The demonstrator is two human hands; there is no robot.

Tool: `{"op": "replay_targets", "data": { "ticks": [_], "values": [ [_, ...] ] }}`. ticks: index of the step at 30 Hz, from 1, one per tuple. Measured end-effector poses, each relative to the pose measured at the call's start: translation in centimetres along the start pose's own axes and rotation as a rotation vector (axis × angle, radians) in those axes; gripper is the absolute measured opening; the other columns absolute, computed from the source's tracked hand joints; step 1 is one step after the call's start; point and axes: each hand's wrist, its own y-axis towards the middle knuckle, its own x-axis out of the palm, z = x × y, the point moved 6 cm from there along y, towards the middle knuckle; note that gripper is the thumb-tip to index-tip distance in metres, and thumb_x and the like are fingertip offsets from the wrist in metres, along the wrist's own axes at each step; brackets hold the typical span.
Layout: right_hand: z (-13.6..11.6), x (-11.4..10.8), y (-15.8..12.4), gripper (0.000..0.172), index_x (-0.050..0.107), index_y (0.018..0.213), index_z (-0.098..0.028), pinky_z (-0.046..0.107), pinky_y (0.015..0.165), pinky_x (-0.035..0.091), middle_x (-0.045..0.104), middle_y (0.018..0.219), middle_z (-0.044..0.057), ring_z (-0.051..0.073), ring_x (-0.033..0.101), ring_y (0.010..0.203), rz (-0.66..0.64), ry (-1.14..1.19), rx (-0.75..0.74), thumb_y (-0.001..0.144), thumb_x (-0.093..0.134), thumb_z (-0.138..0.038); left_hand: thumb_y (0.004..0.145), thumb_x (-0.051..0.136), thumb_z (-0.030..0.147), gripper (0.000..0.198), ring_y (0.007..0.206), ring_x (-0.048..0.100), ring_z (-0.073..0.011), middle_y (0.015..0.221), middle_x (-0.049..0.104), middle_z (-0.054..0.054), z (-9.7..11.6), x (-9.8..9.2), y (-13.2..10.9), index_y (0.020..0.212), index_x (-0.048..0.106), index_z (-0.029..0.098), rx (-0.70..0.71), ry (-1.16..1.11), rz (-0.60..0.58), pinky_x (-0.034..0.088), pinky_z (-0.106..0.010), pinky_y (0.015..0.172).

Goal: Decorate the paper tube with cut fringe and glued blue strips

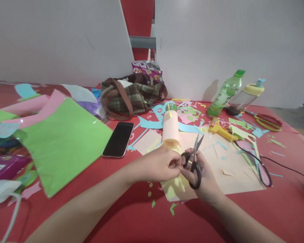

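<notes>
Gripping a pair of black-handled scissors [194, 161] just below the centre of the frame, the right hand [205, 175] has its fingers threaded through the loops, and the blades stand slightly parted, pointing up and away. The left hand [162, 165] meets it from the left, thumb and fingertips pinched shut on a small scrap of pale yellow paper [176, 184] — held close to the blades, probably so the cut can be steered finely. The scrap looks thin and limp; how much of it the fingers cover I cannot tell. Beneath both hands lies a large cream paper sheet [233, 168] on the red tabletop [142, 216], likely placed to catch offcuts; small green and yellow snippets dot the red surface below it. Just above the hands lies a pale yellow paper-wrapped cylinder [170, 130]. A black smartphone [118, 139] rests left of centre beside a big green paper sheet [66, 141] — both well apart from the cutting.
</notes>
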Motion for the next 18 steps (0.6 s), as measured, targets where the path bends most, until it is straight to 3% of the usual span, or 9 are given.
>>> {"op": "replay_targets", "data": {
  "ticks": [9, 18],
  "values": [
    [-0.34, -0.28, 0.17, 0.037, 0.043, 0.095, -0.028, 0.019, 0.060, 0.038, 0.047, 0.077, -0.004, 0.008, 0.046, 0.066, 0.059, 0.020, -0.055, 0.066, 0.063, -0.016, 0.068, 0.040, 0.019, 0.013, 0.044, 0.035, -0.0054, 0.052, 0.042, 0.004, -0.16, -0.30, 0.10, 0.059, 0.048, 0.015, -0.043, -0.021, -0.039, 0.024, -0.017, 0.040],
    [-0.32, -0.38, 0.06, 0.037, 0.044, 0.096, -0.028, 0.020, 0.060, 0.039, 0.047, 0.078, -0.003, 0.008, 0.047, 0.066, 0.073, 0.016, -0.047, 0.066, 0.063, -0.016, 0.070, 0.041, 0.020, 0.016, 0.045, 0.035, -0.0060, 0.050, 0.042, 0.004, -0.34, 0.09, 0.19, 0.058, 0.050, 0.015, 0.004, 0.005, -0.033, 0.024, -0.018, 0.041]
  ]
}}
